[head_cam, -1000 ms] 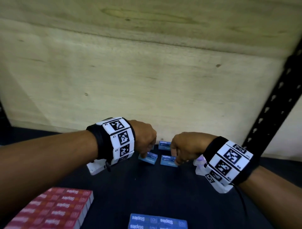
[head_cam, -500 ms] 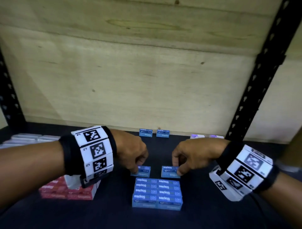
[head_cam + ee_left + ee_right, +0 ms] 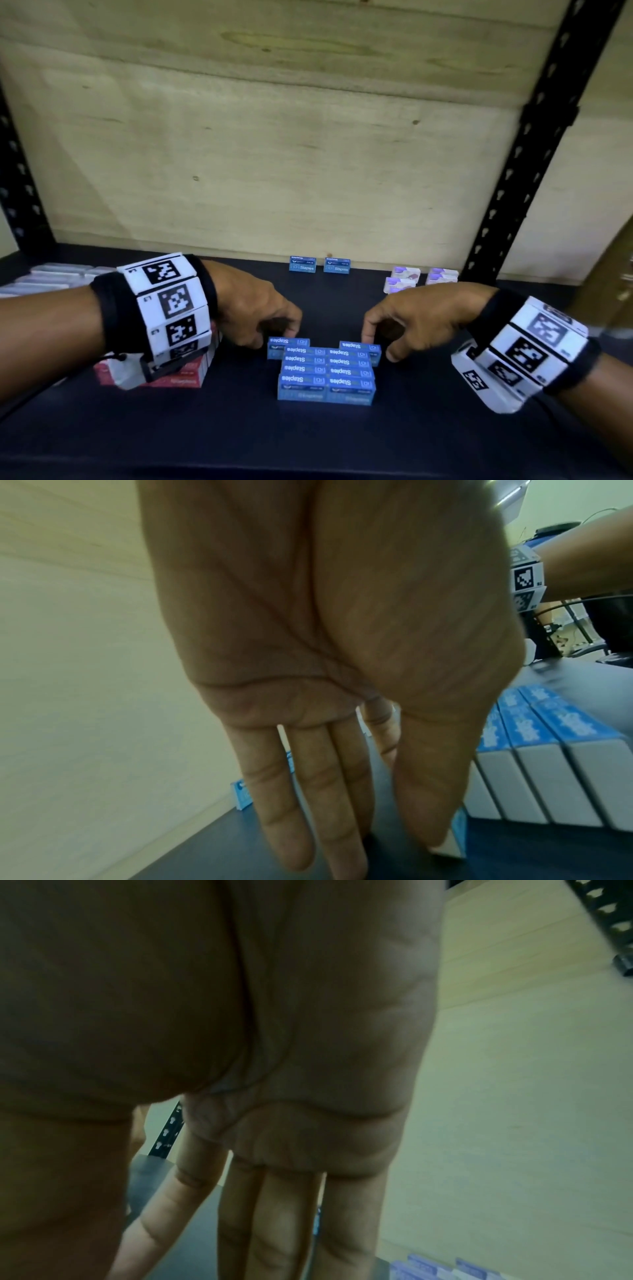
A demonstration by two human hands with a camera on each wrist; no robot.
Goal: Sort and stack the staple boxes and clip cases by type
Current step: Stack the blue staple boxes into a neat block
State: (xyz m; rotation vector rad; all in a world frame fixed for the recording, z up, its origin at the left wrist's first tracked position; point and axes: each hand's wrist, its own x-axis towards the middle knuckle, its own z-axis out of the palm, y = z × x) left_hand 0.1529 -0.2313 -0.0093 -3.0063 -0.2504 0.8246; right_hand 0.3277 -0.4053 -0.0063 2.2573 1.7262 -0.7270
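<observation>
A block of blue staple boxes (image 3: pixel 325 373) lies flat in two columns on the dark shelf (image 3: pixel 239 428). At its far left corner my left hand (image 3: pixel 274 337) pinches a single blue staple box (image 3: pixel 287 344) between thumb and fingers. My right hand (image 3: pixel 378 342) pinches another blue staple box (image 3: pixel 361 347) at the far right corner. Both boxes sit low against the block's far end. The left wrist view shows my left hand (image 3: pixel 342 831) pointing down, with a blue box edge (image 3: pixel 459 829) by the thumb. The right wrist view shows only my right hand (image 3: pixel 240 1231), which hides its box.
Red staple boxes (image 3: pixel 178 373) are stacked under my left wrist. Two blue boxes (image 3: pixel 302 265) stand against the plywood back wall. Purple-and-white clip cases (image 3: pixel 404 281) sit at the back right, clear cases (image 3: pixel 51 279) at the far left. A black upright (image 3: pixel 534 144) rises on the right.
Both hands have drawn their blue boxes from the back of the shelf toward me. The boxes now sit against the far end of the blue block.
</observation>
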